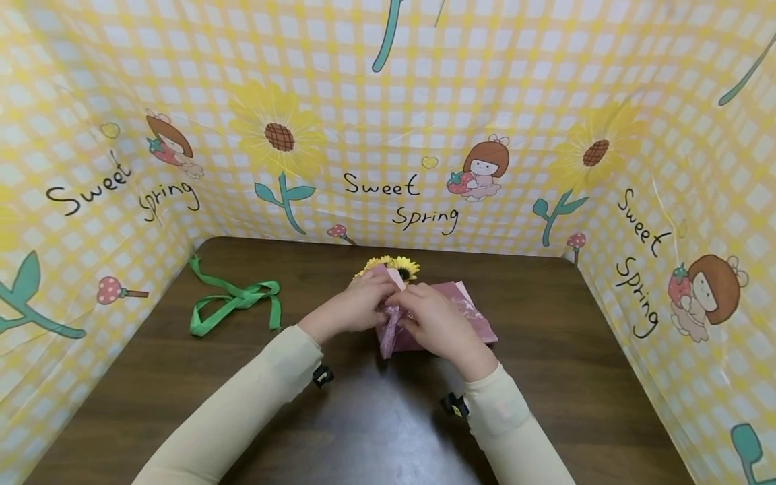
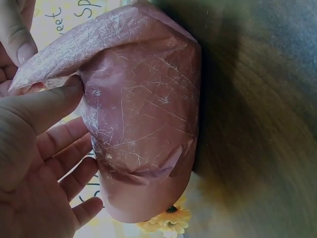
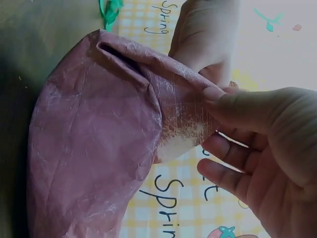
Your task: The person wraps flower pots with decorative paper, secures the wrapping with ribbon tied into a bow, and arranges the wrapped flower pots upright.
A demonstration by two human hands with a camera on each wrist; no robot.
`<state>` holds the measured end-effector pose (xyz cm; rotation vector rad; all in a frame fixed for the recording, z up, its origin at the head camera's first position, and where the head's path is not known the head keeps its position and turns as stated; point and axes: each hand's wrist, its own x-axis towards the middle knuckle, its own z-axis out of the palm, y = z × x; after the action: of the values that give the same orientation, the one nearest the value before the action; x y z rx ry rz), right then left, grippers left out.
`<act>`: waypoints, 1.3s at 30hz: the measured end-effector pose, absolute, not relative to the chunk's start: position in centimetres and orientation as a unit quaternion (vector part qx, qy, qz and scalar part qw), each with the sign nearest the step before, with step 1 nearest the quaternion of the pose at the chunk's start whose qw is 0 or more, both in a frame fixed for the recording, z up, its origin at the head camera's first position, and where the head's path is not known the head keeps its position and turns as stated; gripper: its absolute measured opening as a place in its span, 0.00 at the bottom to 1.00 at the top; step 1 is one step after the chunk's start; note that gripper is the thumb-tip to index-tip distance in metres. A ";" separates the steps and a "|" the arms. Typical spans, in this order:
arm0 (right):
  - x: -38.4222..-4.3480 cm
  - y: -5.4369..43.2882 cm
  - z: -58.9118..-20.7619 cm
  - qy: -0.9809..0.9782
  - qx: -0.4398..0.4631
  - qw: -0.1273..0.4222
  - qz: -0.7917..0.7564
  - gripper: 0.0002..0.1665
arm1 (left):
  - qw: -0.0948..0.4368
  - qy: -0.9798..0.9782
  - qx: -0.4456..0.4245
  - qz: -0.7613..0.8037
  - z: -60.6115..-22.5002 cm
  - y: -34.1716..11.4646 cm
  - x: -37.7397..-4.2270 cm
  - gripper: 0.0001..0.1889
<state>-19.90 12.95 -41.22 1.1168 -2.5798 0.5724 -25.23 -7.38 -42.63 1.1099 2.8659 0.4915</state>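
Observation:
A crinkled, dusty-pink sheet of wrapping paper [image 1: 469,313] is folded around yellow artificial-looking flowers [image 1: 406,268], whose heads peek out at the far side. My left hand [image 1: 362,304] pinches the paper's left part; in the left wrist view its thumb presses the folded edge while the other fingers spread behind. Close beside it, my right hand [image 1: 438,322] pinches a turned-over flap of the paper between thumb and forefinger, as the right wrist view shows. The flower stems are hidden inside the paper.
A looped green ribbon [image 1: 239,296] lies on the brown wooden table [image 1: 376,431] at the left. Yellow checked cloth walls [image 1: 376,121] printed with flowers and "Sweet Spring" enclose the table at the back and both sides.

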 end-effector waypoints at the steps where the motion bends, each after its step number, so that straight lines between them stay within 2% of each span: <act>1: -20.0 13.0 -41.3 -0.887 0.394 0.144 0.192 0.15 | 0.017 0.920 0.358 0.158 -42.6 -7.4 -25.2 0.16; 4: -20.2 13.5 -41.2 -0.867 0.434 0.165 0.180 0.09 | 0.024 0.920 0.359 0.155 -42.7 -7.4 -25.1 0.16; 9: -20.4 14.6 -40.8 -0.837 0.484 0.191 0.168 0.11 | 0.025 0.919 0.363 0.150 -42.7 -7.4 -25.0 0.16; 19: -19.9 16.0 -41.8 -0.821 0.515 0.218 0.115 0.10 | -0.009 0.908 0.377 0.185 -43.1 -7.4 -24.7 0.14; 25: -19.3 16.9 -43.4 -0.827 0.510 0.214 0.099 0.13 | -0.044 0.918 0.361 0.161 -43.4 -6.8 -23.7 0.23; 28: -19.1 17.3 -44.0 -0.837 0.501 0.187 0.112 0.13 | -0.048 0.924 0.350 0.146 -43.5 -6.4 -23.0 0.27; 30: -19.1 17.6 -44.2 -0.852 0.482 0.144 0.147 0.12 | -0.047 0.925 0.349 0.141 -43.6 -6.1 -22.7 0.29; 35: -20.1 17.9 -43.9 -0.871 0.365 0.047 0.325 0.03 | -0.053 0.927 0.347 0.131 -44.2 -5.7 -22.2 0.30; 39: -21.3 17.2 -44.3 -0.877 0.264 0.015 0.402 0.16 | -0.058 0.926 0.339 0.155 -44.4 -5.8 -22.0 0.28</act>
<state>-21.25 17.20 -44.29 0.8213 -2.7293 1.2503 -21.99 -5.77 -44.44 1.1070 3.0222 0.5048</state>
